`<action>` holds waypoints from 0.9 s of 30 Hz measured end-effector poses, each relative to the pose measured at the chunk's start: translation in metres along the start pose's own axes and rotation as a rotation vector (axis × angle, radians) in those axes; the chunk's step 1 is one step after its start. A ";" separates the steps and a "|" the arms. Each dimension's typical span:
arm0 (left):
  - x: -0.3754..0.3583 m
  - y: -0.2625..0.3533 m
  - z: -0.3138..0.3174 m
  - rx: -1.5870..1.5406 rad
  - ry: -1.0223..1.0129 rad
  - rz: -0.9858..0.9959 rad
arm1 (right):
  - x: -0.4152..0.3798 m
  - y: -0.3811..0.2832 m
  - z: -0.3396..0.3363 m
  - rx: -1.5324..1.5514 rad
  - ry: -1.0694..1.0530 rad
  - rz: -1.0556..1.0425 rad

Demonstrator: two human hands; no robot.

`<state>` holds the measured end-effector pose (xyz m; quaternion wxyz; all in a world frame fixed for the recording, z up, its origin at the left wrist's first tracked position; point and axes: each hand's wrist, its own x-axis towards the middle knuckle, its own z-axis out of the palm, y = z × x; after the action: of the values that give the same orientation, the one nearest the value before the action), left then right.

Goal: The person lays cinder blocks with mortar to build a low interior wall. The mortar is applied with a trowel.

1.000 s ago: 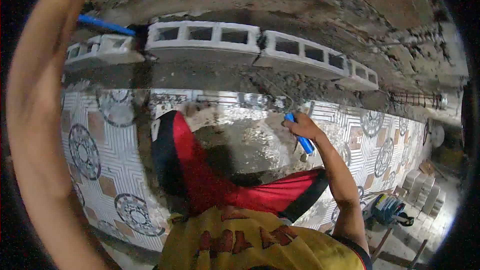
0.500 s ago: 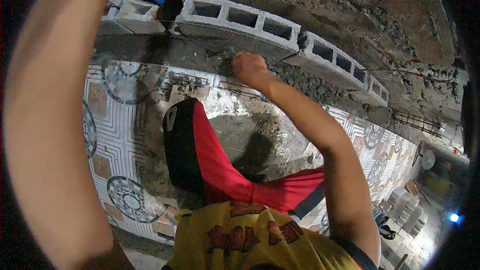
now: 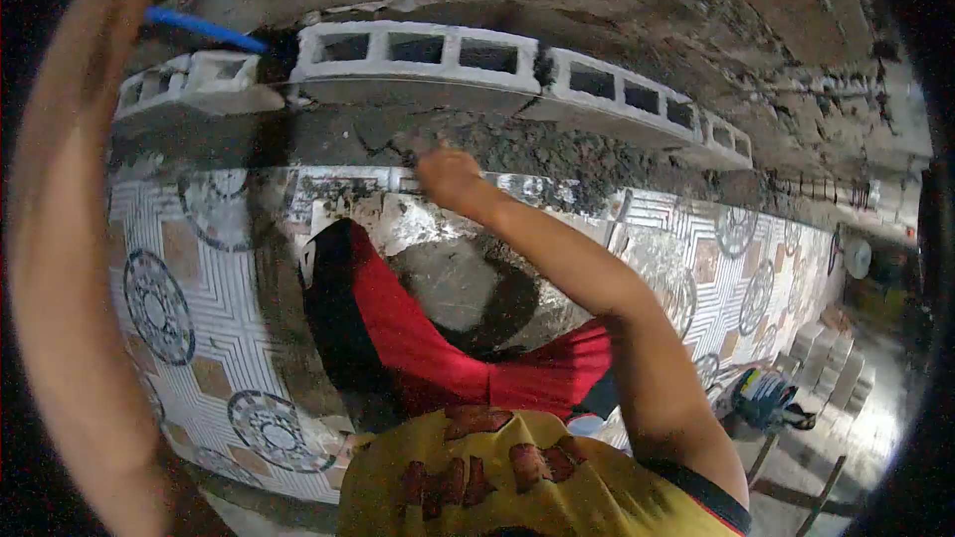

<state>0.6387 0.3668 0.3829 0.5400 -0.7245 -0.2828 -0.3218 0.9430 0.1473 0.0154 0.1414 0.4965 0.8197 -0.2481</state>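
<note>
My right hand (image 3: 450, 179) is closed, low over the strip of wet mortar (image 3: 587, 154) that runs along the foot of the block wall. What its fingers grip I cannot tell; a dark, flat shape lies in the mortar just left of the knuckles. Behind the hand stands a hollow concrete block (image 3: 418, 68) with its cells facing up, and another concrete block (image 3: 622, 104) adjoins it on the right. My left arm (image 3: 70, 239) reaches up along the left side, and its hand is beyond the top edge of the view.
Further concrete blocks (image 3: 189, 85) continue the row at the left, past a gap. A blue tube (image 3: 209, 30) lies behind them. Patterned tiles (image 3: 214, 283) face the surface below the mortar. Stacked blocks (image 3: 831, 363) and a dark container (image 3: 761, 398) stand at lower right.
The wall now appears further left and lower as the view has shifted. My right hand, still closed, shows nearer the mortar's tile-side edge. My left arm has swung further left.
</note>
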 end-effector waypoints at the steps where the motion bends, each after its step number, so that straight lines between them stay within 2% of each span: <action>1: 0.000 0.002 0.003 -0.006 0.002 0.003 | 0.000 0.011 0.013 -0.038 0.108 -0.039; 2: 0.001 0.002 0.006 -0.006 0.007 0.005 | -0.003 0.020 0.020 -0.077 0.214 -0.077; 4: 0.001 0.001 0.013 -0.018 0.008 0.005 | -0.038 0.067 0.023 -0.109 0.118 -0.026; 5: 0.001 0.001 0.014 -0.017 0.008 0.005 | -0.065 0.081 0.012 -0.100 0.042 0.216; 6: 0.001 -0.002 0.018 -0.018 0.000 0.005 | -0.090 0.114 0.012 -0.083 0.032 0.185; 8: 0.002 -0.005 0.016 -0.012 0.002 0.005 | -0.150 0.152 0.006 -0.169 0.066 0.290; 9: 0.004 -0.003 0.020 -0.012 0.000 0.006 | -0.176 0.163 0.011 -0.250 0.113 0.337; 11: 0.008 -0.001 0.020 -0.010 0.006 0.008 | -0.193 0.165 0.022 -0.192 0.131 0.351; 14: 0.012 -0.001 0.021 0.000 0.007 0.019 | -0.172 0.126 0.058 0.063 0.273 0.285; 16: 0.016 -0.001 0.019 0.011 0.001 0.036 | -0.124 0.088 0.081 0.406 0.120 0.249; 18: 0.019 0.000 0.019 0.023 -0.006 0.059 | -0.065 0.055 0.129 0.578 0.296 0.172; 21: 0.016 -0.001 0.018 0.035 -0.016 0.070 | -0.014 0.028 0.133 0.466 0.255 0.169; 23: 0.013 -0.007 0.019 0.040 -0.023 0.069 | -0.008 0.029 0.107 0.426 0.129 0.195; 24: 0.012 -0.004 0.023 0.033 -0.031 0.068 | -0.008 0.043 0.138 0.132 0.394 0.023; 25: 0.009 -0.002 0.024 0.028 -0.039 0.062 | -0.021 0.062 0.135 0.331 0.293 0.214; 26: 0.006 -0.003 0.019 0.029 -0.035 0.051 | -0.018 0.094 0.173 0.511 0.253 0.425; 27: 0.006 -0.001 0.021 0.027 -0.033 0.047 | -0.063 0.106 0.140 0.241 0.271 0.332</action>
<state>0.6447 0.3874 0.3839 0.5522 -0.7289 -0.2790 -0.2931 1.0641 0.0641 -0.1000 0.0086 0.6663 0.7030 -0.2487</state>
